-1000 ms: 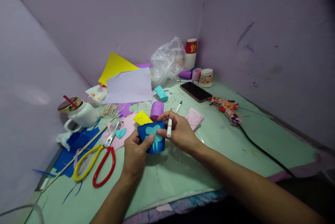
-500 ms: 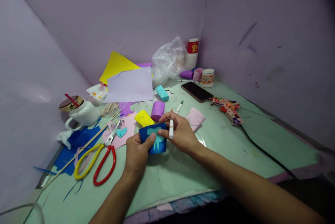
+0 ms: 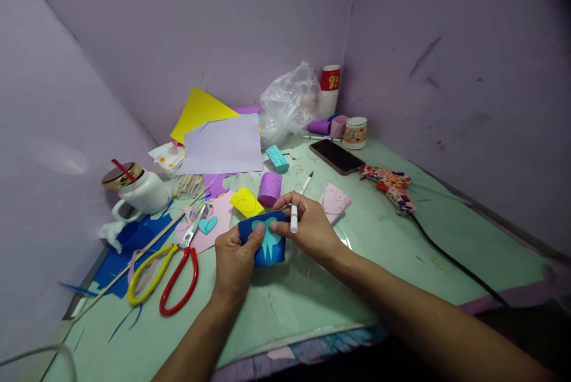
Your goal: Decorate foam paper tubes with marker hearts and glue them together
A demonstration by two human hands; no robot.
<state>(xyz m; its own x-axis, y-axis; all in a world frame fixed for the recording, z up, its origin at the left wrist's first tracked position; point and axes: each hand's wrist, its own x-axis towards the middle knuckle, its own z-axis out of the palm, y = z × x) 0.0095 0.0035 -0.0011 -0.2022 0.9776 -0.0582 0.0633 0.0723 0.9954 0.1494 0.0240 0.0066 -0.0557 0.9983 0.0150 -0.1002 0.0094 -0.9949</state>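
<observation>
Head: left hand (image 3: 234, 258) curled round roll (image 3: 278, 251)

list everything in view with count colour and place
blue roll: 1, dark blue, centre
pen: 1, white, centre
pen tip: 1, green, beyond pen
small rolls: 6+, yellow, purple, pink, light blue, mid-table and back
scissors: 1, yellow-red handles, left
heart cutout: 1, light blue, beside scissors
stick: 1, tan, left
mug: 1, white, left
large sheets: 2+, yellow and lilac, back
paper scraps: several, blue, pink, purple, left
plastic bag: 1, clear, back
cup stack: 1, red and white, back
phone: 1, dark, right
tub: 1, white, beyond phone
corded tool: 1, floral, right
table: 1, pale green, underneath
left hand: 1, holding blue roll
right hand: 1, holding pen
</observation>
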